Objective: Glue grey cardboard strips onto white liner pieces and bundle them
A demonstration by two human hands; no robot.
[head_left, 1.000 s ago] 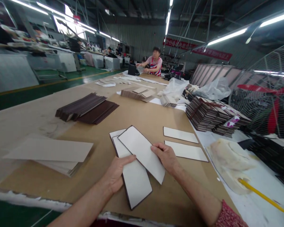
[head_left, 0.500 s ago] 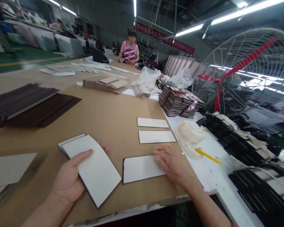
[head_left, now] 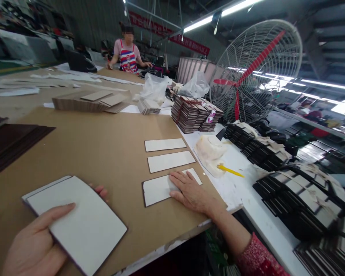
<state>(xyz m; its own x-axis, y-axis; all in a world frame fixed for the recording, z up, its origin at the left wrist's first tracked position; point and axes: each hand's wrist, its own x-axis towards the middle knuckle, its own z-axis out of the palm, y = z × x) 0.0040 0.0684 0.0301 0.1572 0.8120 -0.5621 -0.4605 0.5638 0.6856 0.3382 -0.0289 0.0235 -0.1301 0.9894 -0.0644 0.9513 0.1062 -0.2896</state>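
In the head view, my left hand grips a few white panels with dark edges, thumb on top and fingertips showing past the far side. My right hand lies flat with fingers spread on the right part of a white dark-edged strip on the brown tabletop. Beyond it, two similar pieces, a middle strip and a far strip, lie roughly parallel in a column, with gaps between them.
Dark brown sheets lie stacked at left. Grey-brown boards and a tied panel bundle stand farther back. Rightward are a yellow-handled tool, black-and-white bundles and a caged fan. A co-worker stands across the table.
The view has turned right. My right hand has moved farther onto the nearest strip, which now sits closer to the other two. My left hand still holds the white panels.
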